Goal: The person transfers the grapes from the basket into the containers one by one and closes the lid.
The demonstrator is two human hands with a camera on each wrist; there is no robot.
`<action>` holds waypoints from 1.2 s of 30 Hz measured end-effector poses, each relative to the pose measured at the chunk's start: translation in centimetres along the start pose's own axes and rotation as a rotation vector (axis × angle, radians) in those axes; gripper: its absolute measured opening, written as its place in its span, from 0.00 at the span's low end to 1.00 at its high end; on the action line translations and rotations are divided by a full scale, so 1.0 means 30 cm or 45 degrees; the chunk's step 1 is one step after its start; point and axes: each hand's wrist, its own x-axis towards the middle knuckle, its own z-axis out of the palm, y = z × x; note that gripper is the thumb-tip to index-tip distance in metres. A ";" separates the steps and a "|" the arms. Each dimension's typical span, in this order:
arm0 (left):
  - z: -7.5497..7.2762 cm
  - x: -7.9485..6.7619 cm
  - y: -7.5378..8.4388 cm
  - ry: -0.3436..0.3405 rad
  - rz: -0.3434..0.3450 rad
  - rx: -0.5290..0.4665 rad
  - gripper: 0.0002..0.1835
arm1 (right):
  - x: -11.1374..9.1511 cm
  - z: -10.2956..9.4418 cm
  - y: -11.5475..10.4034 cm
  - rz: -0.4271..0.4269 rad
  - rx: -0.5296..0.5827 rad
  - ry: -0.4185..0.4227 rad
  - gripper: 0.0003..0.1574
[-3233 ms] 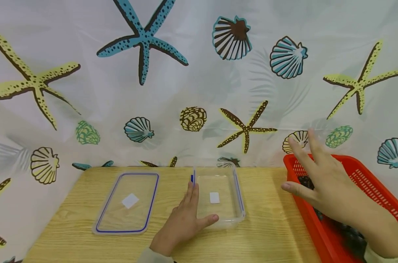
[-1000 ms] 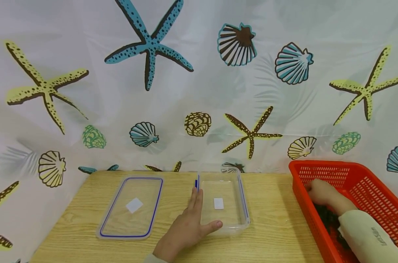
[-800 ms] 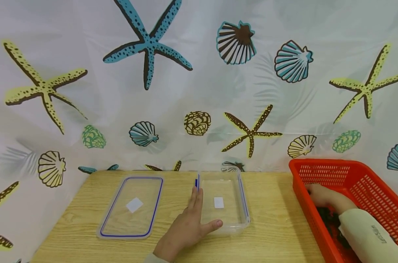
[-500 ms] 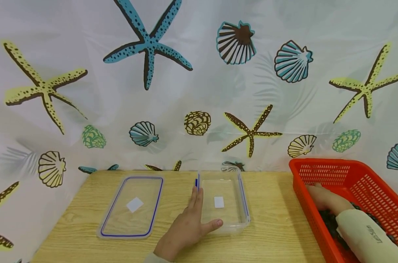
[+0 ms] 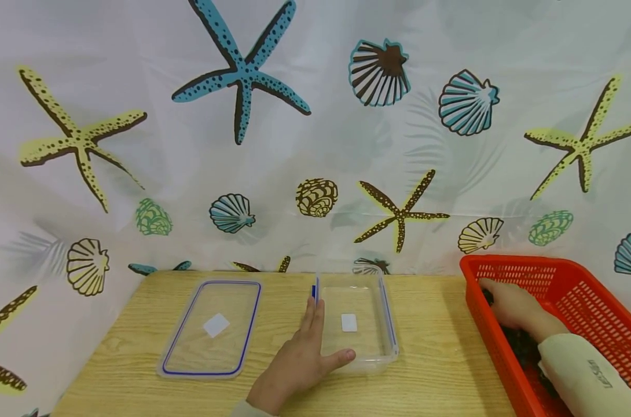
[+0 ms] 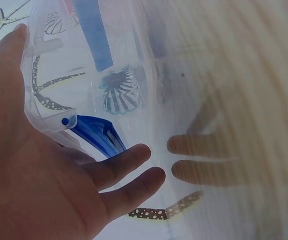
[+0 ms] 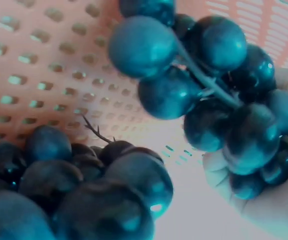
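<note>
My right hand (image 5: 516, 310) is down inside the red basket (image 5: 495, 353), near its back left corner. In the right wrist view its fingers curl round a bunch of dark grapes (image 7: 251, 135), with a greenish stem running through it. More dark grapes (image 7: 104, 215) lie lower in the basket. On the table, a clear plastic food container (image 5: 364, 364) stands without its lid, a white label on its bottom. My left hand (image 5: 297, 362) lies along the container's left side, fingers straight and thumb at the front. Blue clips (image 6: 101, 137) hang at the container's side in the left wrist view.
A clear lid (image 5: 190, 341) with a blue seal and a white label lies flat on the wooden table (image 5: 430, 370), left of the container. Behind the table hangs a white cloth (image 5: 294, 150) printed with starfish and shells. The basket has raised, perforated walls.
My right hand went from spread above the basket down into it and now grips a grape bunch; it has lifted slightly since half a second ago. My left hand stays at the container.
</note>
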 end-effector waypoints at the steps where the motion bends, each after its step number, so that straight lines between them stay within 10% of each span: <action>1: -0.001 0.000 0.001 0.001 0.003 0.001 0.61 | 0.000 -0.006 -0.002 0.015 0.007 0.014 0.20; 16: -0.011 -0.004 0.009 -0.005 0.024 -0.016 0.61 | -0.009 -0.091 -0.031 0.111 -0.112 0.164 0.06; 36: -0.004 -0.001 0.000 0.006 0.021 -0.008 0.62 | -0.051 -0.202 -0.148 0.047 -0.034 0.247 0.21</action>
